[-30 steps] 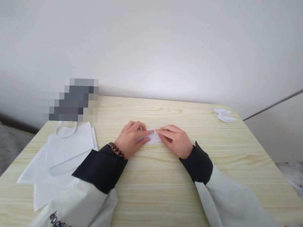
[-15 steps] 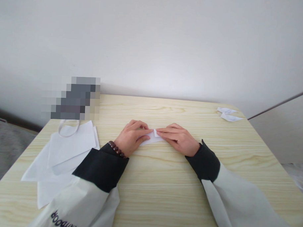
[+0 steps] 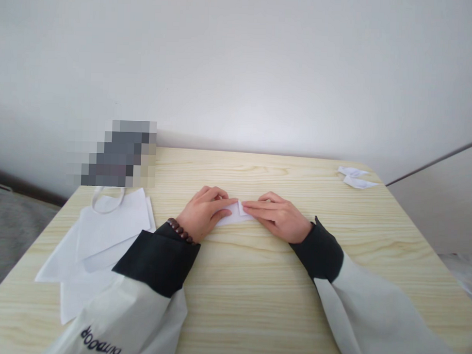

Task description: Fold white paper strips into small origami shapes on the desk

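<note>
A small folded piece of white paper (image 3: pixel 229 218) lies on the wooden table, between my two hands. My left hand (image 3: pixel 206 212), with a dark bead bracelet at the wrist, grips its left part, thumb below and index finger along the upper edge. From the other side, my right hand (image 3: pixel 279 215) presses its fingertips together on the right part, where a narrow flap is folded over. The fingers cover both ends of the paper.
Several loose white sheets (image 3: pixel 114 229) lie at the left, with a white ring-shaped roll (image 3: pixel 108 199) on top. Behind them is a blurred-out dark object (image 3: pixel 118 155). Two folded white paper pieces (image 3: pixel 358 178) rest at the far right corner. A white wall (image 3: pixel 263 69) stands behind the table (image 3: pixel 247 311).
Both hands stay almost in place on the folded paper. My right fingertips have shifted slightly left at the flap, and the view has moved very little.
</note>
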A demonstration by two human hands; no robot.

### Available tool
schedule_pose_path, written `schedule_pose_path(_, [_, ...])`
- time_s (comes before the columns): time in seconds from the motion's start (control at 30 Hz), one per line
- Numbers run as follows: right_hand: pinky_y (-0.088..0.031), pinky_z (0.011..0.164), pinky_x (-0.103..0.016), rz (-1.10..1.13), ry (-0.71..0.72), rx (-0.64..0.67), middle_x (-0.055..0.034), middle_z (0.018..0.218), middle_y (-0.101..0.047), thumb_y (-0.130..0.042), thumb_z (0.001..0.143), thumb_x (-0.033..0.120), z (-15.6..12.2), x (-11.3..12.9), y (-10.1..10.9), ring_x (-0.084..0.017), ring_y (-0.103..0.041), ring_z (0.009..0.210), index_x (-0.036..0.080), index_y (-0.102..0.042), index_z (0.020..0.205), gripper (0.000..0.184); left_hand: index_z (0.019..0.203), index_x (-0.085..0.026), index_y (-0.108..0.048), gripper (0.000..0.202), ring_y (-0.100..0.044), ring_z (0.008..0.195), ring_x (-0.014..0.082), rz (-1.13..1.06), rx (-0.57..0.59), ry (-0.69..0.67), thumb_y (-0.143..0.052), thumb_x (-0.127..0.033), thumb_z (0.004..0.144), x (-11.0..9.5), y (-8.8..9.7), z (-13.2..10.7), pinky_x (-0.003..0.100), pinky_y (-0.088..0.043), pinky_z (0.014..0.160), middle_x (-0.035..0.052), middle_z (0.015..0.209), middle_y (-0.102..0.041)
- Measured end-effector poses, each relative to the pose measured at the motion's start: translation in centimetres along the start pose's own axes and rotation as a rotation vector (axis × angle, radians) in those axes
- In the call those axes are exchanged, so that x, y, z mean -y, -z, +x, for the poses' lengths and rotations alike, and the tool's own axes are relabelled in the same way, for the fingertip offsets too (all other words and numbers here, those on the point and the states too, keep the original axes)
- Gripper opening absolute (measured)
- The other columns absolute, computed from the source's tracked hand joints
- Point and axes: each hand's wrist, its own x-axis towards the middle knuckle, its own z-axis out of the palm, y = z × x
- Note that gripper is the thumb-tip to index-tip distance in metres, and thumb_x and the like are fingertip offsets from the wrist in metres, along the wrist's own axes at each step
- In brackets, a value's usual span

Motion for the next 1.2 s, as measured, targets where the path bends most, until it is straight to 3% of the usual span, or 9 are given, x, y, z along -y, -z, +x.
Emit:
schedule_pose_path(0.3, [-0.052,0.076,-0.036,-0.159,0.024,0.014,-0.0001,0.116,-0.065,-0.048,0.086,0.014,0.0,0.6,0.1,-0.020,-0.053,0.088,0.017,-0.065,0.111,0.030,0.112,-0.025,-0.064,0.028,-0.050,0.083,0.0177,0.074,-0.004,-0.022,-0.050,-0.023,0.088,0.1,-0.3,-0.1,0.033,-0.044,0.079,0.0053,0.097,-0.059])
schedule_pose_path(0.5, [-0.051,0.079,-0.037,-0.146,-0.011,0.024,0.0002,0.116,-0.065,-0.049,0.085,0.014,0.0,0.7,0.1,-0.020,-0.054,0.091,0.020,-0.065,0.111,0.031,0.116,-0.028,-0.061,0.031,-0.048,0.082,0.0171,0.148,-0.002,-0.036,-0.049,-0.022,0.088,0.1,-0.6,-0.1,0.033,-0.044,0.077,0.0049,0.099,-0.058])
schedule_pose_path(0.77, [-0.052,0.081,-0.039,-0.079,-0.040,-0.004,-0.0020,0.114,-0.066,-0.047,0.084,0.013,0.1,0.7,0.1,-0.020,-0.054,0.093,0.021,-0.065,0.110,0.032,0.121,-0.032,-0.056,0.035,-0.049,0.085,0.0188,0.335,0.089,-0.036,-0.047,-0.021,0.089,-0.9,0.3,-0.1,0.032,-0.043,0.072,0.0056,0.103,-0.058])
schedule_pose_path(1.2, [-0.052,0.082,-0.038,-0.033,-0.030,-0.071,-0.0082,0.104,-0.067,-0.043,0.081,0.007,0.1,0.8,0.1,-0.020,-0.055,0.092,0.016,-0.066,0.099,0.031,0.119,-0.033,-0.056,0.032,-0.050,0.087,0.0203,0.370,0.114,0.008,-0.046,-0.023,0.090,-1.6,0.4,0.0,0.033,-0.040,0.070,0.0055,0.105,-0.057])
